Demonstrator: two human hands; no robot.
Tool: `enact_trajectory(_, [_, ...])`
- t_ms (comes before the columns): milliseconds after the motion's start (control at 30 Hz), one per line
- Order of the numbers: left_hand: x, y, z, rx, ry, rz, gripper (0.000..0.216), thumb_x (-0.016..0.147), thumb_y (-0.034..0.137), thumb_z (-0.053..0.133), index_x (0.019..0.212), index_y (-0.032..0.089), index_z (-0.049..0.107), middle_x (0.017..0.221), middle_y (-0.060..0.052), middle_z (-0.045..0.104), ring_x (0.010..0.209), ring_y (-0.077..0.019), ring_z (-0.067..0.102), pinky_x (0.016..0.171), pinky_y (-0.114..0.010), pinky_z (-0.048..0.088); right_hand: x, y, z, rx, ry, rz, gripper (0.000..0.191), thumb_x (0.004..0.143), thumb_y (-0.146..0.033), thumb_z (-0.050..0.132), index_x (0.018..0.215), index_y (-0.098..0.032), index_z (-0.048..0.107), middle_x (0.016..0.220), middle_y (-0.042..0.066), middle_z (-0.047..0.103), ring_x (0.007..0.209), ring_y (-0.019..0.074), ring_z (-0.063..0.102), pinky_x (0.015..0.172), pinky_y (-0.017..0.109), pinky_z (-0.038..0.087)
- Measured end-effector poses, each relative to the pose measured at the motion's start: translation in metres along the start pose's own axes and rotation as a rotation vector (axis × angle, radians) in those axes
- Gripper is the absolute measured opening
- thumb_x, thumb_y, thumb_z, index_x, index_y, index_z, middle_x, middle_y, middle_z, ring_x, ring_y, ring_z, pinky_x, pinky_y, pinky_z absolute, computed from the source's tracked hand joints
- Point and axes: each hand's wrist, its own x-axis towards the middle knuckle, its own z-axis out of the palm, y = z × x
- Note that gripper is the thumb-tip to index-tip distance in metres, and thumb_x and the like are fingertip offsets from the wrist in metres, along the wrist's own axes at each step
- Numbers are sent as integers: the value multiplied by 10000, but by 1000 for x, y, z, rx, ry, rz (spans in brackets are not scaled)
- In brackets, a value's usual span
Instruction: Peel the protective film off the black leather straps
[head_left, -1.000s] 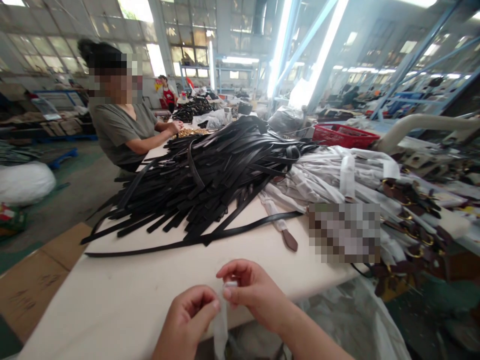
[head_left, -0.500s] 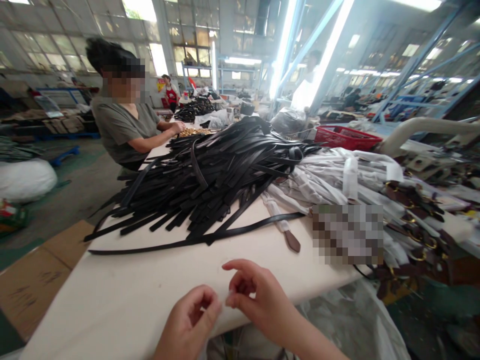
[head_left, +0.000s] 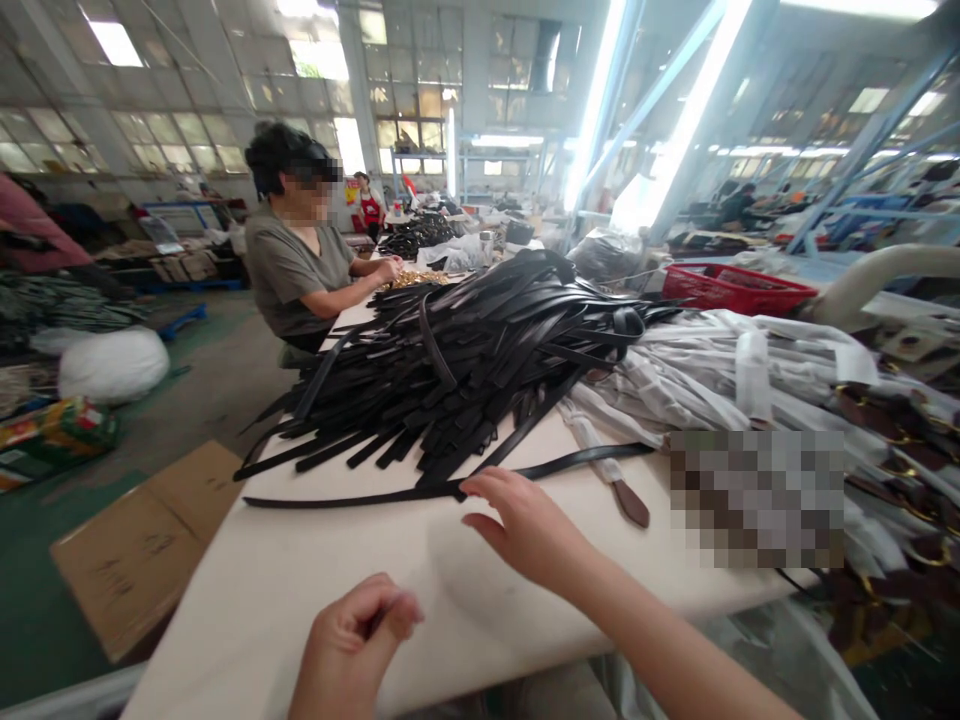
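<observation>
My right hand [head_left: 525,530] reaches over the table with thumb and fingers apart and nothing between them. Its fingertips are at the near edge of a single long black strap [head_left: 330,500]; whether they touch it I cannot tell. Nearer to me, my left hand [head_left: 356,635] is closed, thumb pressed against curled fingers; anything inside is hidden. Beyond the single strap lies a big heap of black straps [head_left: 487,350], their ends fanned toward me. To its right are straps wrapped in white [head_left: 690,370], one ending in a brown pointed tab [head_left: 630,503].
The pale table [head_left: 300,590] has its near edge beside me. Across its left side a person [head_left: 300,260] handles small gold-coloured pieces [head_left: 420,278]. A red basket [head_left: 735,288] stands at the back right. A cardboard box [head_left: 150,540] is on the floor at left.
My right hand has moved forward and its fingers have opened toward the black strap. The left hand has separated from it. The view has swung left.
</observation>
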Motion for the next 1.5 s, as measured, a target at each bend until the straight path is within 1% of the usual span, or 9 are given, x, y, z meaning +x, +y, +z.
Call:
enact_trajectory(233, [-8,-10,-48,-27,217,-14,539,634,612,742,485,180,456,595,51,306,579,-123,318,523,-218,308,70,-20,56,-326,-234,-202,254,867,-239,624,1102,-142,615,1025,107,659,1015,241,569,861,322,421])
enact_trajectory(333, [-15,-21,-71,-50,306,-20,541,622,577,774,505,188,417,592,60,306,578,-116,308,530,-205,311,57,-17,56,-340,-265,-212,128,895,-164,535,923,-154,659,933,95,656,940,225,572,813,308,413])
enact_trajectory(467, [-22,-30,-92,-117,341,-48,507,604,537,805,526,184,449,595,64,322,588,-116,321,543,-197,321,11,3,25,-493,-271,-98,219,855,-63,453,811,-166,642,878,89,637,892,235,579,808,336,405])
enact_trajectory(600, [-20,-30,-93,-111,315,-45,466,620,546,789,527,163,540,586,54,366,598,-120,355,554,-198,321,-18,5,10,-690,-317,95,389,759,0,473,1094,-114,635,1040,156,638,925,290,602,814,399,426])
enact_trajectory(733, [-16,-24,-83,-95,294,6,371,638,497,793,578,159,651,605,42,430,615,-127,415,575,-200,349,8,-31,38,-456,-294,-63,762,760,-266,679,1432,-108,355,1407,179,461,1207,316,492,976,392,406])
enact_trajectory(800, [-17,-21,-79,-91,286,12,320,645,471,794,627,168,694,617,34,473,626,-134,444,582,-200,369,36,-48,60,-417,-229,-69,675,815,-329,655,1398,-109,395,1345,181,512,1174,310,517,939,382,433])
enact_trajectory(933, [-23,-19,-78,-69,291,8,298,674,481,765,714,185,754,662,3,596,660,-159,529,613,-208,426,77,-56,83,-437,-236,-14,202,880,-111,500,1053,-108,605,1052,178,634,968,285,613,777,357,463])
enact_trajectory(1167, [-24,-16,-81,-128,282,-67,349,580,443,809,793,172,756,772,-56,735,736,-225,637,677,-267,511,32,-50,40,-142,-271,-139,156,939,-126,380,926,-188,522,817,27,644,746,142,605,644,218,387])
enact_trajectory(1500, [-14,-18,-69,-22,94,-44,269,620,264,722,503,170,500,527,55,417,541,-112,378,523,-212,305,-2,-68,-1,-64,-360,-222,231,955,-278,390,742,-208,445,626,-9,549,542,117,425,535,253,217])
